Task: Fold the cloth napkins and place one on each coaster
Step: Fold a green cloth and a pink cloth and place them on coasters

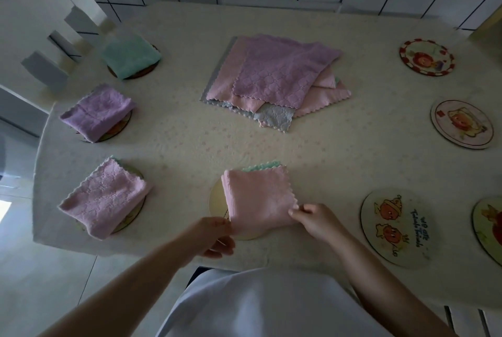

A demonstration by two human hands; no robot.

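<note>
Three folded napkins (106,198) are lying on coasters along the desk's (176,146) left. My left hand (214,236) is pinching the pink napkin's (258,198) near corner over a yellow coaster (217,201); my right hand (317,220) is pinching its right edge. Bare coasters (394,228) are sitting further right.
</note>
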